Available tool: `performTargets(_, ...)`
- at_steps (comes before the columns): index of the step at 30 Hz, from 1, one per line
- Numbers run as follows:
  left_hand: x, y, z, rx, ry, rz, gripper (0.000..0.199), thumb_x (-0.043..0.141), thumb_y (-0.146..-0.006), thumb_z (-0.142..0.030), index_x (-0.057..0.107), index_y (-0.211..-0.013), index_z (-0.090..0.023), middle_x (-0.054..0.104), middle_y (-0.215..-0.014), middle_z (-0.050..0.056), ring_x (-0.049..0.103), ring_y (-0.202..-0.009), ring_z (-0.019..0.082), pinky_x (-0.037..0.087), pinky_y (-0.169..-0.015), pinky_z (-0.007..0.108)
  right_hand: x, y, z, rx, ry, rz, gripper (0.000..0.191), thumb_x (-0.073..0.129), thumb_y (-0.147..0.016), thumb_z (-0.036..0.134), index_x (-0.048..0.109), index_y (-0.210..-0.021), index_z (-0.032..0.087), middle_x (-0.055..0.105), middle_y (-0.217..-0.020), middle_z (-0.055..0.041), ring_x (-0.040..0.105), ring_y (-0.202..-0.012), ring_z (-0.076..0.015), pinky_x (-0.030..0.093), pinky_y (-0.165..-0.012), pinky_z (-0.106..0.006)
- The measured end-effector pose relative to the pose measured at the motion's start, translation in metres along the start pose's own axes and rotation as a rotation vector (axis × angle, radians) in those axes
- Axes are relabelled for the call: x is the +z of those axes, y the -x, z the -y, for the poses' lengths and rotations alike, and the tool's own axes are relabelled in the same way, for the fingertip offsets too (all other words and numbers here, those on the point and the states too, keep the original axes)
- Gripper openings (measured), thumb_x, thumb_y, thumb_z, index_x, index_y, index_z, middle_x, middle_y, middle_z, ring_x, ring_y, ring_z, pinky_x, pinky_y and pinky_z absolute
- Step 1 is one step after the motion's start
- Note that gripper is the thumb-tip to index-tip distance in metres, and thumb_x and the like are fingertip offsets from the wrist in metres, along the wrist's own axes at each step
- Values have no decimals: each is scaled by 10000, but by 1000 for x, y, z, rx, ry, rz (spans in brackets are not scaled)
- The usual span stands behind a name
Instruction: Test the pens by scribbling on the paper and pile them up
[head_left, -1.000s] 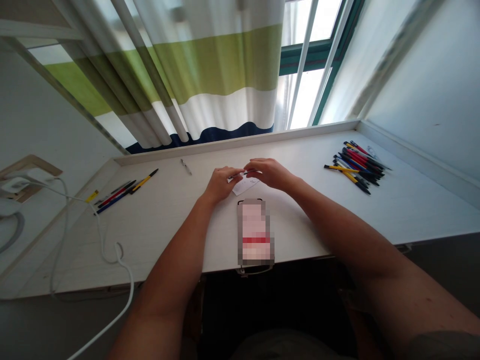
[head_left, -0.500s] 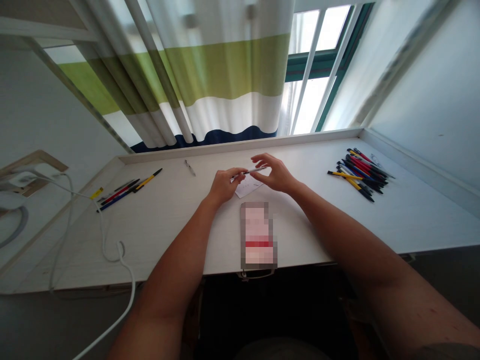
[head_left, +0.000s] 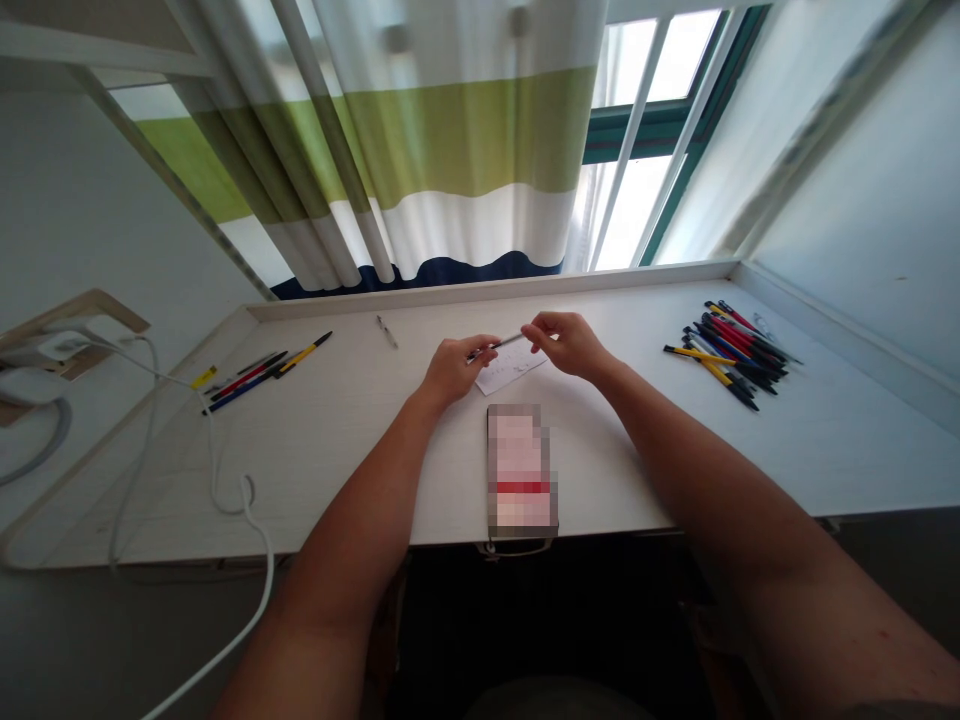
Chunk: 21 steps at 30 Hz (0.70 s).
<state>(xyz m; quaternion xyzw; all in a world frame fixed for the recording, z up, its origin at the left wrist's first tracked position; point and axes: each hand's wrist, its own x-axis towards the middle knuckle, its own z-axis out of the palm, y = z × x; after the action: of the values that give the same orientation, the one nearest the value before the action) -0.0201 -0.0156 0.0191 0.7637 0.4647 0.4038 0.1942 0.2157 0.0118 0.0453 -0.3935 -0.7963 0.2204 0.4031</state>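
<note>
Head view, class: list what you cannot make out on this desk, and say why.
All in the head view:
- Writing on the paper: too small.
- Parts of the held pen: behind fingers of the left hand and right hand.
- Face of the flat slab: pixelated.
- Number of pens in the right-hand pile: they overlap.
- Lower end of the white cable: cut off by the bottom edge.

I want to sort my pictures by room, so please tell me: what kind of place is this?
Probably a study corner in a home or dormitory: a white desk against a curtained window, with a pile of pens and a paper on it.
</note>
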Motion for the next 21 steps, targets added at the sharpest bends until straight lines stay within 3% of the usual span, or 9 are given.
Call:
performTargets(3, 1, 0, -1, -13, -14, 20, 237, 653, -951, -306, 786, -1143, -263, 808, -911, 39, 765, -749, 186, 567, -743, 285, -4, 0, 0, 83, 129, 52, 605, 503, -1014, 584, 652, -590, 180, 655, -565, -52, 597, -522, -163, 485, -606, -340)
performTargets(8, -3, -1, 3, -41, -26, -17, 216, 658, -946, -310, 777, -1121, -267, 795, -882, 21, 759, -713, 177, 572, -760, 289, -8, 0, -1, -65, 21, -14, 353, 736, -891, 521, 772, -993, 186, 782, -955, -97, 710, -794, -214, 535, -709, -348)
performTargets(10, -4, -1, 4, -34, -45, -11, 217, 657, -947, -311, 778, -1121, -265, 799, -897, 24, 764, -740, 182, 576, -787, 297, -7, 0, 0, -87, 68, 9, 325, 678, -943, 502, 773, -917, 193, 773, -881, -81, 699, -770, -208, 523, -729, -352)
performTargets(13, -5, -1, 5, -27, -63, -3, 230, 651, -953, -309, 777, -1139, -261, 806, -923, 36, 770, -787, 192, 578, -806, 303, -5, 1, 0, -31, 218, 81, 476, 539, -1023, 511, 729, -731, 185, 719, -705, -66, 652, -653, -198, 483, -692, -356)
performTargets(18, -6, -1, 4, -55, -68, 13, 226, 633, -964, -292, 769, -1143, -260, 801, -919, 34, 770, -766, 186, 574, -790, 295, -5, 0, -3, -150, 165, 35, 287, 661, -966, 468, 739, -1009, 195, 766, -978, -91, 690, -799, -210, 493, -719, -338)
performTargets(21, -7, -1, 2, -54, -102, 33, 234, 628, -966, -280, 766, -1153, -258, 809, -963, 40, 775, -822, 195, 569, -826, 304, -4, 1, -2, -199, 233, 58, 292, 551, -1037, 408, 721, -928, 198, 745, -926, -85, 658, -777, -206, 470, -714, -337)
